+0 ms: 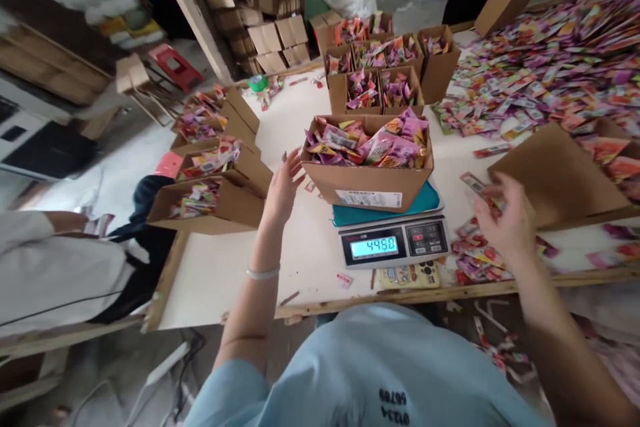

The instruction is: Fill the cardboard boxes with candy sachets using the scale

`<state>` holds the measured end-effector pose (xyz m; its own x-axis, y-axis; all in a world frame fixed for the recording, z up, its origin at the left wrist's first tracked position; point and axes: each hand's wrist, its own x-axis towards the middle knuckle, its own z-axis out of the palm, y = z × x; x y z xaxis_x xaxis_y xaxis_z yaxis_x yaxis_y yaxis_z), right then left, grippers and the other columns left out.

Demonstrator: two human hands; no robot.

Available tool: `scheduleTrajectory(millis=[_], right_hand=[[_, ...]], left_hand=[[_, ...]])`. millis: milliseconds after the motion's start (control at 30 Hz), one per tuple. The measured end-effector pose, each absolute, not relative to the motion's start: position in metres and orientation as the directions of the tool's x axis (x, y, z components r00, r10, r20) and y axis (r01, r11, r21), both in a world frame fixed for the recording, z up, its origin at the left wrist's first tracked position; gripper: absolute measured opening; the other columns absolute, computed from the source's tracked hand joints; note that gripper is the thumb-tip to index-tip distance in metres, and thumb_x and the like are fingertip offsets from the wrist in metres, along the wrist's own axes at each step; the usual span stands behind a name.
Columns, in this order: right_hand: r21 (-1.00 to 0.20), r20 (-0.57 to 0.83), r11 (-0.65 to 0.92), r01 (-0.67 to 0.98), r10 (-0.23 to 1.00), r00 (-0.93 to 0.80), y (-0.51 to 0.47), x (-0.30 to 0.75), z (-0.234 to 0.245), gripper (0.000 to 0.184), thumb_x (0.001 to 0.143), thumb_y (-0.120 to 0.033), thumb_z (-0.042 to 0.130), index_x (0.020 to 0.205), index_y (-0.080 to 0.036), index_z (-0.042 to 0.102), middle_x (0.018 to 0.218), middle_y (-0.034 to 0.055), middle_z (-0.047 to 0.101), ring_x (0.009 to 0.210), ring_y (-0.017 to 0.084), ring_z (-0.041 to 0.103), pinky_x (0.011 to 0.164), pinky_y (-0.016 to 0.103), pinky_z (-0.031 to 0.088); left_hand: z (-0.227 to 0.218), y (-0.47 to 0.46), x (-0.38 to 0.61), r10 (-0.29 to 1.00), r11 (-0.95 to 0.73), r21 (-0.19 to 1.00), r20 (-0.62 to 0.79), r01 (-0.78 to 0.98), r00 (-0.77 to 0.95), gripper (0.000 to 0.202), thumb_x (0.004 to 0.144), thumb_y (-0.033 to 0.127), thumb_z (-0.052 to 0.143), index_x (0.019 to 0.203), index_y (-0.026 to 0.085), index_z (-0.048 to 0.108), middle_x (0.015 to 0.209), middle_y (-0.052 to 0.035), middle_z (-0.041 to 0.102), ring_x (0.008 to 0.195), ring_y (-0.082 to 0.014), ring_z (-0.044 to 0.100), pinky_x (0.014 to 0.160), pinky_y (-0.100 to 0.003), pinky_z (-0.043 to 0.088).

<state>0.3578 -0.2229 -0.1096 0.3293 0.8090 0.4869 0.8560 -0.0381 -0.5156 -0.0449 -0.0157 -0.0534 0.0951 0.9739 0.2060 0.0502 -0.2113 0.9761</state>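
One open brown cardboard box, heaped with shiny purple-and-red packets, sits on a grey-and-teal digital scale at the wearer's twelve o'clock. The left hand, fingers spread, is beside its nine o'clock end; the right hand, well apart at two o'clock, pinches a slim printed packet. Packet-filled tan boxes stand at ten o'clock.

Heaped box on scale

Open-topped brown cardboard, it stands upright, full of purple and red packets, label facing 6 o'clock. At its 3 o'clock, the right hand holds a slim sachet.
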Motion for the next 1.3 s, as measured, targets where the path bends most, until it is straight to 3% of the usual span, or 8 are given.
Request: scheduleTrajectory(millis=[133,267,567,633,767,1000,1167,1300], right_hand=[[-0.334,0.124,-0.458,0.824,0.845,0.52,-0.289,0.375,-0.193,0.096,0.092,-0.072,0.045,0.159,-0.004,0.035,0.15,0.0344,0.048,0.138,0.048,0.051,0.109,0.066,0.044],[-0.144,-0.096,-0.545,0.826,0.839,0.536,-0.28,0.358,-0.224,0.092,0.094,-0.063,0.045,0.165,-0.007,0.029,0.166,0.0333,0.023,0.149,0.056,0.032,0.113,0.072,0.034],[-0.207,-0.075,-0.598,0.774,0.799,0.597,-0.198,0.355,-0.162,0.064,0.096,-0.053,0.053,0.146,-0.015,0.062,0.146,0.0301,0.053,0.133,0.052,0.05,0.1,0.072,0.043],[-0.384,0.05,-0.477,0.791,0.844,0.533,-0.19,0.361,-0.118,0.063,0.092,-0.056,0.06,0.137,-0.013,0.066,0.134,0.0282,0.062,0.123,0.045,0.06,0.1,0.066,0.049],[-0.671,0.485,0.257,0.695,0.861,0.15,-0.164,0.339,-0.003,0.055,0.097,-0.053,0.059,0.142,-0.022,0.056,0.123,0.0129,0.07,0.107,0.024,0.07,0.093,0.04,0.06],[0.038,0.258,0.593,0.804,0.772,-0.581,-0.054,0.27,0.067,0.065,0.084,-0.064,0.072,0.129,-0.017,0.067,0.108,0.0102,0.068,0.101,0.025,0.063,0.087,0.039,0.054],[0.202,0.161,0.575,0.793,0.779,-0.606,-0.025,0.276,0.045,0.067,0.073,-0.08,0.074,0.084,-0.014,0.071,0.096,0.0131,0.062,0.094,0.026,0.062,0.083,0.04,0.052],[0.207,0.272,0.62,0.757,0.707,-0.653,-0.045,0.281,0.054,0.069,0.078,-0.085,0.064,0.077,-0.016,0.067,0.098,0.0136,0.064,0.106,0.03,0.06,0.092,0.046,0.05]], left_hand=[[-0.057,-0.035,-0.057,0.996,-0.084,0.996,0.084,-0.028,0.001,0.059,0.09,0.072,0.06,0.129,0.029,0.071,0.146,-0.0127,0.065,0.141,-0.0312,0.059,0.115,-0.049,0.051],[-0.059,-0.04,-0.052,0.995,-0.09,0.995,0.087,-0.053,-0.052,0.057,0.09,0.07,0.063,0.126,0.028,0.071,0.15,-0.0129,0.063,0.141,-0.0314,0.059,0.114,-0.049,0.052],[-0.047,-0.054,-0.068,0.974,-0.187,0.982,0.187,0.012,-0.129,0.048,0.09,0.062,0.066,0.124,0.028,0.07,0.147,-0.0115,0.065,0.14,-0.0282,0.06,0.113,-0.044,0.053],[-0.044,-0.057,-0.071,0.967,-0.198,0.979,0.202,0.04,-0.153,0.05,0.09,0.063,0.067,0.126,0.028,0.069,0.145,-0.0125,0.066,0.139,-0.0282,0.06,0.113,-0.044,0.053],[-0.032,-0.057,-0.053,0.956,-0.267,0.96,0.276,0.09,-0.105,0.058,0.093,0.069,0.06,0.137,0.032,0.062,0.153,-0.0121,0.06,0.148,-0.0291,0.052,0.118,-0.047,0.048],[-0.014,-0.049,0.004,0.923,-0.366,0.93,0.357,0.042,0.143,0.07,0.099,0.076,0.039,0.152,0.032,0.052,0.168,-0.006,0.045,0.16,-0.027,0.034,0.132,-0.047,0.028],[-0.015,-0.048,0.002,0.913,-0.391,0.917,0.376,0.082,0.156,0.062,0.101,0.067,0.045,0.153,0.032,0.052,0.168,-0.0046,0.044,0.16,-0.0261,0.035,0.134,-0.047,0.025],[-0.023,-0.045,0.0,0.913,-0.388,0.92,0.375,0.055,0.161,0.066,0.1,0.065,0.05,0.157,0.033,0.044,0.173,-0.0054,0.035,0.162,-0.0277,0.029,0.134,-0.047,0.025]])
